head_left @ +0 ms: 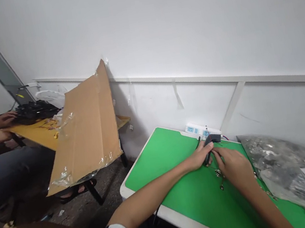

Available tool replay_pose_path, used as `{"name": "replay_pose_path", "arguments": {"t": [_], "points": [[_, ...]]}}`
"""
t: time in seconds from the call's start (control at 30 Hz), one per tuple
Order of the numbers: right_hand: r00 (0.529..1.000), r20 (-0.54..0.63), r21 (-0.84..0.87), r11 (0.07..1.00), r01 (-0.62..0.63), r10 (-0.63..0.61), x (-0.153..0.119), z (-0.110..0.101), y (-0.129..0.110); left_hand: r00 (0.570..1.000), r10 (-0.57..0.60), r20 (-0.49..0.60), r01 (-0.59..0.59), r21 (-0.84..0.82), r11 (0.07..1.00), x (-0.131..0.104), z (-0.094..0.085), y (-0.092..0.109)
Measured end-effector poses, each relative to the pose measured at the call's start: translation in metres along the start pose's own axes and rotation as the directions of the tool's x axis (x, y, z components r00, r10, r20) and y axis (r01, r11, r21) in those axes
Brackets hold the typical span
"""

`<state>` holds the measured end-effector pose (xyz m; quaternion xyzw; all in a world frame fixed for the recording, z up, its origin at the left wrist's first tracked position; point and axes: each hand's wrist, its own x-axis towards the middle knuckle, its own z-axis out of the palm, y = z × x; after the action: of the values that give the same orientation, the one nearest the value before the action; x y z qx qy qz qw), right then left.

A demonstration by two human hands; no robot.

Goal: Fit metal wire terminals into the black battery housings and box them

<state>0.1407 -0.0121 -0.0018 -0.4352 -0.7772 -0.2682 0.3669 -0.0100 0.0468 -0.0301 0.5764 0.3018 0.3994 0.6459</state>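
Observation:
My left hand [202,155] is wrapped round the grip of a dark grey, gun-shaped tool [214,137], whose wider end points right. Thin red and black wires show beside its top. Close against the grip, my right hand [233,162] has its thumb and fingers pinched together; what lies between them is too small to make out. Below the hands, several small shiny metal parts [218,173] rest on the green tabletop [159,159]. More small metal pieces are partly hidden behind my right forearm.
A white power strip [198,130] lies at the table's back edge by the wall. At right is a large clear plastic bag [290,165] of parts. A tilted cardboard sheet [85,128] divides off a yellow table [37,134], where another person's hands [4,121] rest near black items.

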Motion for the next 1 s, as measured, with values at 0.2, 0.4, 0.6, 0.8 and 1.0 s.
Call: {"name": "replay_pose_path", "arguments": {"t": [0.2, 0.4, 0.6, 0.8, 1.0], "points": [[0.991, 0.096, 0.040, 0.995, -0.096, 0.091, -0.002, 0.000, 0.002, 0.994, 0.071, -0.077, -0.060, 0.136, 0.989, -0.007, 0.005, 0.003], [0.873, 0.320, 0.382, 0.792, -0.475, 0.369, 0.004, -0.003, 0.012, 0.996, 0.032, -0.082, -0.019, 0.153, 0.988, -0.019, 0.004, 0.014], [0.749, 0.430, 0.438, 0.609, -0.661, 0.504, 0.012, -0.009, 0.019, 0.997, -0.066, 0.027, 0.068, -0.078, 0.995, -0.008, 0.006, 0.006], [0.747, 0.379, 0.514, 0.547, -0.661, 0.547, 0.013, -0.007, 0.012, 0.991, -0.129, 0.038, 0.134, -0.263, 0.955, -0.002, 0.011, 0.003], [0.764, 0.383, 0.605, 0.484, -0.632, 0.519, 0.017, -0.003, 0.013, 0.988, -0.152, -0.017, 0.140, -0.300, 0.944, -0.003, 0.009, 0.012]]}}
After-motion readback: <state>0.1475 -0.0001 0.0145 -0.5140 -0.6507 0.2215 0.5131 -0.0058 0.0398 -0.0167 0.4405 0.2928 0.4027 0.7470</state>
